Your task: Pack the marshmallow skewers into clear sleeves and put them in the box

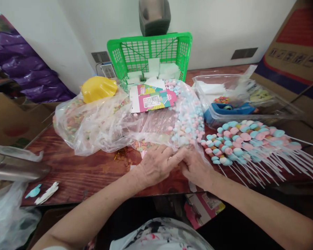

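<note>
My left hand (158, 162) and my right hand (195, 167) meet at the near edge of a clear plastic bag (189, 114) filled with small pink, blue and white marshmallows. Their fingers are closed and their fingertips come together; whatever lies between them is hidden. Just right of my right hand lies a pile of marshmallow skewers (240, 140) on thin white sticks. Left of the marshmallow bag is another clear bag (94, 128) with small multicoloured pieces. A printed cardboard packet (152, 99) rests on top, between the two bags.
A green basket (148, 37) holding white pieces stands at the back. A clear tub (246, 116) contains a blue tape dispenser (231, 108). A yellow bowl-like piece (99, 89) sits on the left bag. A metal cylinder (18, 166) and cardboard boxes (297, 69) flank the table (88, 173).
</note>
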A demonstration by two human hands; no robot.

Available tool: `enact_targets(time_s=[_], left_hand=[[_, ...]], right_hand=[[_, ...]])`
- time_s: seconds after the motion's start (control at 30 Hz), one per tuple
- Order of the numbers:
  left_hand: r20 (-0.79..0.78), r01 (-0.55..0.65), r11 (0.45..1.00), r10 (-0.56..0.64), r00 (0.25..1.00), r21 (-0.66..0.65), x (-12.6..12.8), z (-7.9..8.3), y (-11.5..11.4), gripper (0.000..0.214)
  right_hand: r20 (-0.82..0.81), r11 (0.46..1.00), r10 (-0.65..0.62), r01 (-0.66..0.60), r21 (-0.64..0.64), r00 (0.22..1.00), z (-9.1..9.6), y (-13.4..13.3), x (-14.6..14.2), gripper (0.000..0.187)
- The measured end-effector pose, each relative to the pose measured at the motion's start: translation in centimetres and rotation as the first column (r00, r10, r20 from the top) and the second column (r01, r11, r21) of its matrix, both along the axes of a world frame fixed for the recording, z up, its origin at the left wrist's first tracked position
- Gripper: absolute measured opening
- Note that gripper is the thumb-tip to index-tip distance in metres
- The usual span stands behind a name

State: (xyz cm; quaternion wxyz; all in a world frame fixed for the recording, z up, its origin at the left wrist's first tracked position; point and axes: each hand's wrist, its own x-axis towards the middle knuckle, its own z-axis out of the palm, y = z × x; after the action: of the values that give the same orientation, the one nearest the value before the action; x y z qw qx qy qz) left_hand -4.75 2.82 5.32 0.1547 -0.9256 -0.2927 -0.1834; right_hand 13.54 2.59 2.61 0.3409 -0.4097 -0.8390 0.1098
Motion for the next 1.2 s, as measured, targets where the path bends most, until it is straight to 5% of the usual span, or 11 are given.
enact_targets(time_s=[0.23,0.5,0.7,0.77,0.8,0.87,0.93,1.0,1.07,1.13,1.2], left_hand=[[0.258,0.024,0.984,0.022,0.966,-0.176,-1.6,-1.0,0.6,0.066],[0.353,0.081,0.981,-0.015,0.936,-0.175,-1.3,-1.7,0.1,0.064],[0.255,-0.033,0.895,0.161,0.953,-0.444,-1.0,1.1,-1.2,0.054],[0.341,0.045,0.778,0.222,0.914,-0.627,-1.6,2.2,-1.4,0.033],[0.395,0.122,0.670,0.271,0.878,-0.732,-1.9,2.4,-1.5,0.025],[0.447,0.330,0.321,0.430,0.784,-0.888,-2.1,1.8,-1.4,0.040],[0.399,0.546,-0.077,0.598,0.695,-0.834,-1.6,0.4,-0.9,0.058],[0.382,0.721,-0.273,0.700,0.603,-0.637,-0.3,-0.9,-0.1,0.065],[0.435,0.865,-0.257,0.781,0.448,-0.430,1.2,-1.2,0.7,0.061],[0.487,0.958,-0.113,0.842,0.232,-0.262,2.1,-0.3,1.4,0.051],[0.538,0.982,0.043,0.840,0.064,-0.184,2.1,1.2,1.9,0.044]], right_hand=[[0.180,0.965,0.059,-0.103,0.243,0.982,0.2,-0.1,-0.2,0.024],[0.366,0.911,-0.039,-0.118,0.395,0.930,1.0,-0.6,-1.2,0.023],[0.364,0.864,-0.150,-0.057,0.501,0.919,0.3,0.7,-0.4,0.018],[0.341,0.840,-0.149,-0.063,0.538,0.928,0.8,1.3,0.4,0.020],[0.325,0.825,-0.147,-0.066,0.562,0.934,1.1,1.6,0.7,0.021],[0.295,0.789,-0.141,-0.073,0.610,0.945,2.0,2.0,1.1,0.022],[0.277,0.757,-0.134,-0.082,0.649,0.952,2.8,2.4,0.9,0.021],[0.255,0.735,-0.131,-0.079,0.674,0.958,3.3,2.7,0.2,0.020],[0.216,0.724,-0.154,-0.039,0.688,0.964,3.5,2.9,-0.7,0.018],[0.121,0.767,-0.144,0.034,0.641,0.982,3.7,2.5,-1.3,0.018],[-0.039,0.870,-0.084,0.092,0.485,0.996,3.8,1.5,-1.7,0.018]])
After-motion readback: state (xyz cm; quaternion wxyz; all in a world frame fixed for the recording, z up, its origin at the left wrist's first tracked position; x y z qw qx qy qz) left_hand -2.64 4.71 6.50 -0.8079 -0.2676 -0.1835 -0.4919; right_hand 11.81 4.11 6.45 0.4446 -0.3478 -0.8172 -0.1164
